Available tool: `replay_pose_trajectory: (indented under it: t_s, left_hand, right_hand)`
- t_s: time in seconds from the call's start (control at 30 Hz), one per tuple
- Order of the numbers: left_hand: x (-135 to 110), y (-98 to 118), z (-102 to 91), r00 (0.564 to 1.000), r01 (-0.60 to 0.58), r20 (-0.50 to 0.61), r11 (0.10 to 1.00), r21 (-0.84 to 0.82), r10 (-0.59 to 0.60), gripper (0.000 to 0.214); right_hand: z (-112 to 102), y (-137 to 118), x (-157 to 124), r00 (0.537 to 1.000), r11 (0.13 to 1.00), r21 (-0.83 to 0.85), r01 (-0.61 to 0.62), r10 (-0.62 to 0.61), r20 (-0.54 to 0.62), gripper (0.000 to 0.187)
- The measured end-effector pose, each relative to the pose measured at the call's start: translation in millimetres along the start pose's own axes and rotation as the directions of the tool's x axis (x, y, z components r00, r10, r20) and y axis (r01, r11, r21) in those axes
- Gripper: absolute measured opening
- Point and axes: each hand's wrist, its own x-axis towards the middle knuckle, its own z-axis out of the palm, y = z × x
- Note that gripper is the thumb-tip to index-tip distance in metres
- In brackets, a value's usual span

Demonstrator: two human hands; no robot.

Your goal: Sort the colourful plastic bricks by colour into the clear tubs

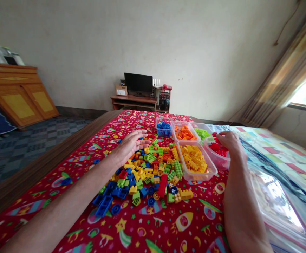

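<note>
A heap of mixed plastic building bricks (144,175) in blue, yellow, green, red and orange lies on a red patterned cloth (147,228). My left hand (131,144) hovers over the far left of the heap, fingers stretched out flat, holding nothing. My right hand (229,142) reaches over a clear tub of red bricks (218,156), its fingers curled down at the tub's far rim; what they hold, if anything, is hidden. A tub of yellow bricks (196,160) stands between the heap and the red tub.
Behind stand clear tubs of blue bricks (164,128), orange bricks (184,133) and green bricks (202,133). A shiny plastic sheet (279,200) covers the table on the right. The table's left edge (37,168) is bare wood. A desk with a monitor (138,84) stands by the wall.
</note>
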Motion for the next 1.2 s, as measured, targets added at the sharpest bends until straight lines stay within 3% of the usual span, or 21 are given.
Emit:
replay_pose_trajectory:
  t_s: [0.1, 0.2, 0.37, 0.53, 0.6, 0.7, 0.8, 0.87, 0.93, 1.1, 1.2]
  left_hand:
    - [2, 0, -1.5, 1.0, 0.002, -0.007, 1.0, 0.007, -0.002, 0.018]
    - [3, 1, -2.4, 1.0, 0.0, -0.018, 1.0, 0.023, 0.0, 0.018]
    - [3, 6, -6.7, 1.0, -0.025, -0.014, 0.998, 0.05, 0.026, 0.019]
    - [10, 10, -19.2, 0.993, -0.105, -0.013, 0.947, 0.305, 0.115, 0.021]
    - [13, 10, -25.4, 0.991, -0.132, 0.048, 0.887, 0.442, 0.124, 0.02]
    - [16, 8, -37.2, 0.973, -0.203, 0.214, 0.75, 0.63, 0.084, 0.02]
    - [18, 3, -53.0, 0.953, -0.287, 0.296, 0.504, 0.815, 0.065, 0.017]
    - [21, -3, -63.2, 0.954, -0.29, 0.297, 0.336, 0.896, 0.03, 0.012]
    - [23, -10, -69.9, 0.956, -0.278, 0.293, 0.236, 0.931, -0.029, 0.009]
    - [26, -20, -69.1, 0.952, -0.281, 0.301, 0.245, 0.928, -0.047, 0.01]
    - [21, -14, -64.2, 0.95, -0.276, 0.294, 0.159, 0.948, -0.101, 0.008]
  right_hand:
    - [-7, -3, -3, 0.991, 0.993, -0.061, -0.099, 0.104, 0.086, 0.034]
    - [-17, -18, -5, 0.993, 0.994, -0.01, -0.106, 0.106, 0.044, 0.038]
    - [-33, -51, -12, 0.992, 0.997, 0.061, 0.04, -0.033, -0.12, 0.034]
    - [-29, -98, -36, 0.967, 0.923, 0.289, 0.255, -0.243, -0.077, 0.035]
    - [-17, -117, -48, 0.931, 0.861, 0.38, 0.338, -0.366, 0.0, 0.031]
    - [9, -140, -66, 0.828, 0.775, 0.454, 0.44, -0.546, 0.129, 0.017]
    - [34, -154, -83, 0.702, 0.756, 0.31, 0.576, -0.652, 0.286, 0.019]
    - [46, -159, -93, 0.619, 0.728, 0.178, 0.662, -0.665, 0.418, 0.023]
    - [54, -162, -102, 0.559, 0.701, 0.108, 0.705, -0.643, 0.524, 0.022]
    - [67, -165, -115, 0.527, 0.689, 0.041, 0.724, -0.59, 0.612, 0.024]
    - [73, -162, -116, 0.497, 0.646, 0.019, 0.763, -0.605, 0.622, 0.025]
